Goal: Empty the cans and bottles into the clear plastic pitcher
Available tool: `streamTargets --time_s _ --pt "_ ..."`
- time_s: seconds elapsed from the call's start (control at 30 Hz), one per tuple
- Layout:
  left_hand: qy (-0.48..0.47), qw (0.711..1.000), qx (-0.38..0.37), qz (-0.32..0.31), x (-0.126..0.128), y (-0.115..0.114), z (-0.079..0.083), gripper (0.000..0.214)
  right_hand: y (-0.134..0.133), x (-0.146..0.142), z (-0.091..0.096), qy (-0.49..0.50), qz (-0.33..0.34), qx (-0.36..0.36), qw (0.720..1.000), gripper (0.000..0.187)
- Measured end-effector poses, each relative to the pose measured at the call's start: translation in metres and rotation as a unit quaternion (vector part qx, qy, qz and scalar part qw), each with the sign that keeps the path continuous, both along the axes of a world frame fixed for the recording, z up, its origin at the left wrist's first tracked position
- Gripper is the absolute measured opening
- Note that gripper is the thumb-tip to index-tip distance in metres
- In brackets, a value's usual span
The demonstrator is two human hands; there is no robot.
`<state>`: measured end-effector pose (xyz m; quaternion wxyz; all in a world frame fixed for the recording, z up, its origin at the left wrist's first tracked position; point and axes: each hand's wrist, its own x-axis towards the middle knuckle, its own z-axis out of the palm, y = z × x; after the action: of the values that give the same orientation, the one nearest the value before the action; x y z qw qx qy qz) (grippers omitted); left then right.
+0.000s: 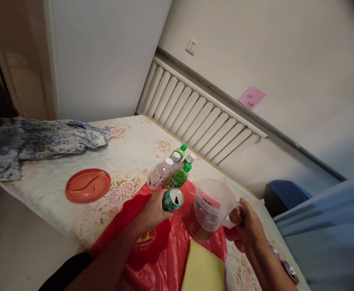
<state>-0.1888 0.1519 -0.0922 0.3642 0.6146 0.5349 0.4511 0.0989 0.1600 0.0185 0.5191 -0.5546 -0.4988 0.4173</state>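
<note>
My left hand (152, 210) is wrapped round a green drink can (172, 199), tipped on its side with its open top facing me. My right hand (248, 226) grips the handle of a clear plastic measuring jug (210, 206) that stands on a red plastic bag (161, 246). The can's mouth is just left of the jug's rim. Brown liquid lies at the jug's bottom. Behind the can stand several small bottles: green ones (178, 176) and clear ones with white caps (159, 174).
An orange plate (87, 185) lies to the left on the floral tablecloth (125, 161). A blue patterned cloth (40, 139) is bunched at the far left. A yellow pad (202, 268) lies near me. A can (287, 268) lies at the right edge. A radiator (195, 117) runs behind.
</note>
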Motion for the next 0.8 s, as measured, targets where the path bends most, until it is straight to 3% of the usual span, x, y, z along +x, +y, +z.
streamTargets --time_s 0.17,0.6,0.67,0.8 --pt "-0.018 1.000 0.019 -0.002 0.000 -0.002 0.000 0.056 0.005 0.000 -0.027 0.095 -0.016 0.015 0.995 0.052" --pt "-0.063 0.998 0.015 -0.022 -0.002 -0.005 0.006 0.056 -0.010 0.006 -0.063 0.123 -0.071 0.049 0.989 0.045" --pt "-0.068 0.997 0.018 -0.025 -0.002 -0.006 0.008 0.056 -0.012 0.008 -0.065 0.112 -0.089 0.065 0.988 0.044" --pt "-0.082 0.996 0.018 -0.031 -0.002 -0.009 0.010 0.059 -0.015 0.010 -0.064 -0.022 -0.095 0.079 0.992 0.046"
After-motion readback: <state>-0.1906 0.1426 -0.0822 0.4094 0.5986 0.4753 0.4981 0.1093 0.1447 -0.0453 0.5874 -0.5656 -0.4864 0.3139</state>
